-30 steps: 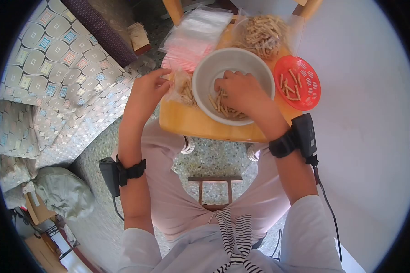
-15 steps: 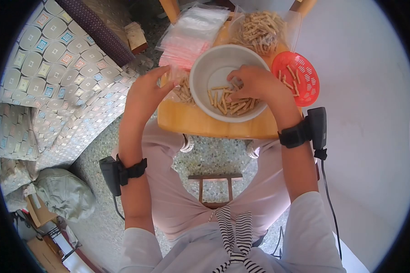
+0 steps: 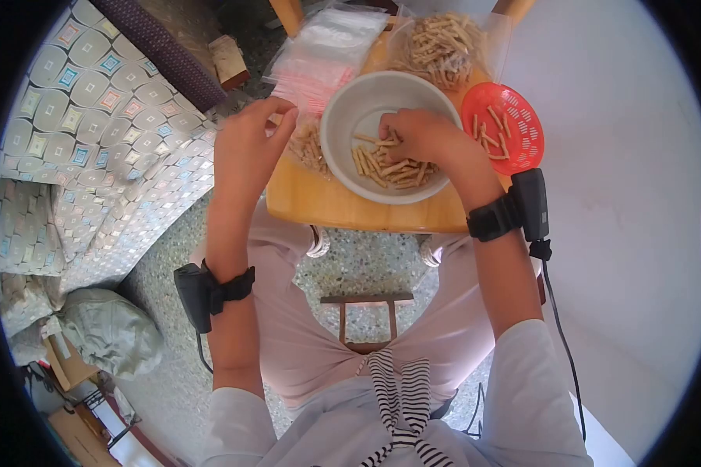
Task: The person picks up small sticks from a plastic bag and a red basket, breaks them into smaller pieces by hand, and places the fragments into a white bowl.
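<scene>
My right hand point(image 3: 424, 136) reaches into a grey-white bowl point(image 3: 336, 156). Its fingers are curled around a few short tan sticks, and one end pokes out by the fingertips. More tan sticks point(image 3: 397, 173) lie loose at the near side of the bowl. To the left, my left hand point(image 3: 249, 140) has thumb and forefinger drawn together at the upper edge of a clear plastic bag point(image 3: 310, 149) that holds similar sticks. The bag leans beside the bowl, and its edge is hard to make out at the fingertips.
A stack of clear zip bags point(image 3: 327, 47) with red-pink strips lies behind the bowl. Next to it is a larger filled bag point(image 3: 444, 47). A red perforated basket point(image 3: 526, 136) with several sticks stands at the right, near the white wall point(image 3: 623, 194). All rest on a wooden seat point(image 3: 343, 214).
My right hand has moved slightly left and closed its fingers on sticks in the bowl. The left hand's thumb and forefinger have come closer together, and the hand has shifted a little upward.
</scene>
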A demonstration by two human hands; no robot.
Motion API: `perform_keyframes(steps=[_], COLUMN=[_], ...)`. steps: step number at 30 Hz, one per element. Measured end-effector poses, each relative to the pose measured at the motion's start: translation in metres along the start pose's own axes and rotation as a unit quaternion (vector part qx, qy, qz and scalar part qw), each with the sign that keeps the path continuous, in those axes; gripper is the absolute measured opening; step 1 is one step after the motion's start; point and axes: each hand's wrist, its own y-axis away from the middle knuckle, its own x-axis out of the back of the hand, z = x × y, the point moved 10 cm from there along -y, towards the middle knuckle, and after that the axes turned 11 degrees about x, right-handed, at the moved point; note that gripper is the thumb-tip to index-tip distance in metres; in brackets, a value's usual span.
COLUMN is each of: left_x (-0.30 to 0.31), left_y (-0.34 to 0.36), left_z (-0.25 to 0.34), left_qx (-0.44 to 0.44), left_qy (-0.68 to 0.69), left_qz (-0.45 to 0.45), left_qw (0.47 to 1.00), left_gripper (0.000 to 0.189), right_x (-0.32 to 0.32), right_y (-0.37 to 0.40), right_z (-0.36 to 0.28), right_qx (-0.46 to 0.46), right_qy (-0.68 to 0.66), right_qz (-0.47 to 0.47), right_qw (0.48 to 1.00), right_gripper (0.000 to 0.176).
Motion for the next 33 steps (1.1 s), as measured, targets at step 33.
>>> perform_keyframes(steps=[33], left_x=[-0.030], left_y=[0.004], left_z=[0.047], left_qx=[-0.003], left_qy=[0.127], left_qz=[-0.022], left_qw=[0.992], left_gripper=[0.028], right_x=[0.074], right_y=[0.014], right_z=[-0.069], right_qx=[0.174], right_qy=[-0.034], right_qz=[0.328], right_qw=[0.928], right_gripper=[0.025])
